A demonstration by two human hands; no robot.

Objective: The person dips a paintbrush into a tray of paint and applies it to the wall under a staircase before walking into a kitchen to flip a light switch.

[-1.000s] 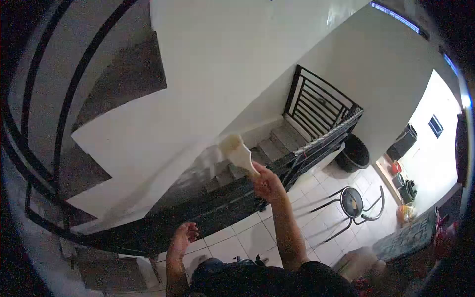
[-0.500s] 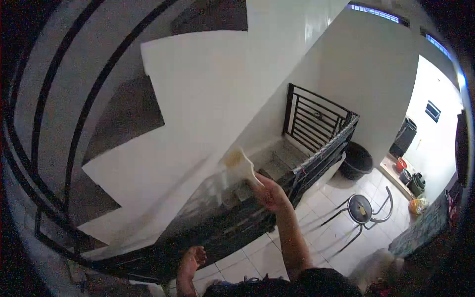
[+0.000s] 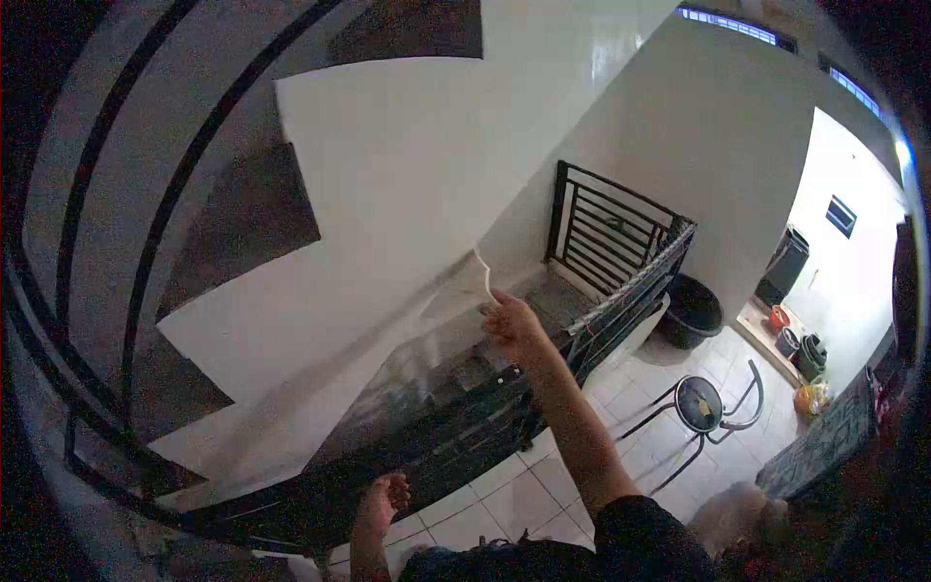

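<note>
**Brush held against white stair side**

While the right hand [image 3: 512,325] is raised at arm's length, its fingers are closed round the handle of a brush [image 3: 464,289], whose broad pale head lies flat against the white wall [image 3: 388,184] of the staircase. Brush head and wall are nearly the same colour; the edge between them is hard to make out. Bristles cannot be told apart at this distance.

Left hand [image 3: 384,500] hangs low, well apart from the brush, fingers loosely curled and half open, holding nothing. It sits just in front of the black lower band [image 3: 427,427] of the stair side.

White wall has a stepped upper edge, with grey step undersides [image 3: 252,213] showing above it. Curved black railing bars [image 3: 107,223] sweep across on the left.

Right of the brush: a black barred gate [image 3: 606,238] at a landing. Below it, on the white tiled floor [image 3: 504,485], a dark round tub [image 3: 690,310] and a black chair [image 3: 706,407] with a round seat. Beyond these, small pots and buckets stand by a bright doorway, too small to identify.
</note>
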